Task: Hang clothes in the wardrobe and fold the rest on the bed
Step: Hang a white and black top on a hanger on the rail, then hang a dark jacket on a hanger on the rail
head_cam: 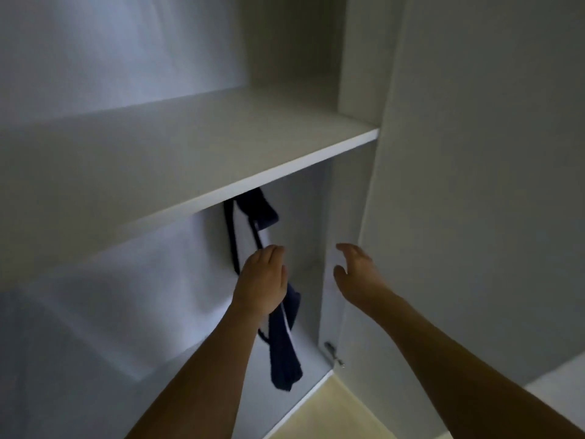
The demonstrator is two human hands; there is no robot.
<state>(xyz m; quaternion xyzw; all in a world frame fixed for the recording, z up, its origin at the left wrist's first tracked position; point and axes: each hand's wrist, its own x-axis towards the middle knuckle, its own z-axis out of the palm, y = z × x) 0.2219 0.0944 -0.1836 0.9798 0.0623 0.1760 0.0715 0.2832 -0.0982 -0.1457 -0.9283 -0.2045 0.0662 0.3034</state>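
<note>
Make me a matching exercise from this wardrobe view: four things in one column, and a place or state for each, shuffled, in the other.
Things:
1. dark garment
2. shelf
3. right hand
4. hinge

Places or states:
A. open, holding nothing
B. low on the inner edge of the door
C. hanging below the shelf
D. spans the wardrobe above both hands

Pairs: 1-C, 2-D, 3-A, 4-B

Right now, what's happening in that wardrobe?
A person is reaching into the open wardrobe with both bare hands. A dark navy garment with a pale stripe hangs below the shelf; what it hangs from is hidden. The left hand is in front of the garment, and whether it is touching or holding it can't be told. The right hand is open, fingers spread, near the door edge, holding nothing.
</note>
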